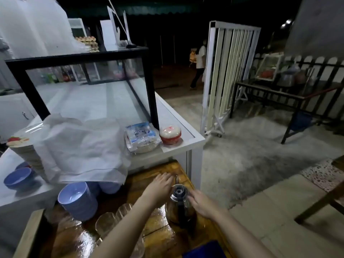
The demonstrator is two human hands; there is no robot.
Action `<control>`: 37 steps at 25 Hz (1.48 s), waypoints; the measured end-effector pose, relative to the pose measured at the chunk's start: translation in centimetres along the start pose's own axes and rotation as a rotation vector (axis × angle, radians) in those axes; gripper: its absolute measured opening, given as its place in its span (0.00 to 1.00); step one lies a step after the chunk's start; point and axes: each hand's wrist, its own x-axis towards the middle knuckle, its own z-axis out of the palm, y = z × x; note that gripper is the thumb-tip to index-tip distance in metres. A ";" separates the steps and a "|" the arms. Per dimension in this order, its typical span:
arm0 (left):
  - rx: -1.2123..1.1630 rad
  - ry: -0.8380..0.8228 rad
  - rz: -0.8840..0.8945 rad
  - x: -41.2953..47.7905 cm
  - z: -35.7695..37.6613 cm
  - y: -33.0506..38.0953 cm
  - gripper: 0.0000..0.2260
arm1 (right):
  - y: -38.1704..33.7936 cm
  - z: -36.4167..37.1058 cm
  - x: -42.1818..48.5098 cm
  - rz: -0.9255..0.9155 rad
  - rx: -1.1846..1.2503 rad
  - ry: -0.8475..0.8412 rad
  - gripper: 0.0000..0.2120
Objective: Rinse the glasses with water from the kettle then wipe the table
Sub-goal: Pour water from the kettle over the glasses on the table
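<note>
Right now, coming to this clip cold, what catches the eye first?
The steel kettle stands front and centre on the wet, shiny wooden table, with the left hand resting beside its spout and the right hand touching its side. To its left, ribbed clear glasses and a stack of blue bowls crowd the table. Behind them rises a black-framed glass display case.

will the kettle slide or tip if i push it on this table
Probably slides easily: the table around it is shiny wet and the kettle looks like smooth metal. It stands fairly tall with a narrow top, so a push up high might tip it.
</note>
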 end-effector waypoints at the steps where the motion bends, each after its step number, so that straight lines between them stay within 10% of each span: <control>1: -0.018 -0.047 -0.005 0.2 0.9 0.6 0.23 | 0.6 1.0 0.5 0.036 0.033 -0.023 0.20; 16: -0.096 -0.069 0.022 1.2 7.5 2.4 0.30 | 2.9 6.4 1.2 0.249 0.835 -0.252 0.15; 37: -0.178 0.051 0.086 -2.7 7.7 8.4 0.30 | 5.9 2.9 -5.1 0.397 1.119 0.273 0.14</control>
